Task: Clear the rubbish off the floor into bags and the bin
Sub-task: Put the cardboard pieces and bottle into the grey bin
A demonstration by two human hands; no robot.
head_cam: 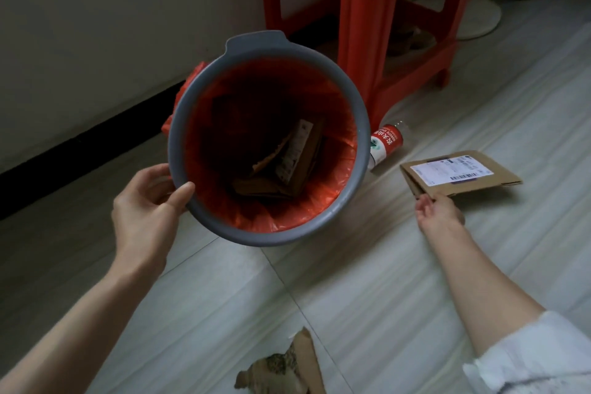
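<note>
Floor (367, 281): pale tiles, and we still have rubbish lying on them, so the task is only partly done.
Stool (361, 25): a red plastic stool stands by the wall behind the bin; we leave it alone.
Bin (179, 112): our grey bin is tipped toward us, its mouth open to the camera, and seems to be lifted or leaning off the floor, though we cannot tell which.
Liner (332, 201): a red bag lines the bin, folded over under the rim, and bulges out on the far left side.
Cardboard in the bin (287, 163): folded brown pieces already lie at the bottom, so we judge some clearing is done.
Left hand (150, 211): we grip the near rim of the bin, thumb over the edge, fingers under it.
Envelope (463, 176): a flat cardboard mailer with a white label lies on the floor to the right of the bin.
Right hand (439, 211): we pinch the near corner of the envelope between thumb and fingers; it looks barely raised.
Torn cardboard (287, 368): a ragged brown scrap lies close to us at the lower edge.
Bottle (385, 144): a red-labelled bottle lies on its side just beyond the bin, near the stool leg.
Step in hand: we are picking up the envelope.
Next move: we think it calls for swinging the envelope left over the rim and letting go inside, then taking the bottle and the scrap.
</note>
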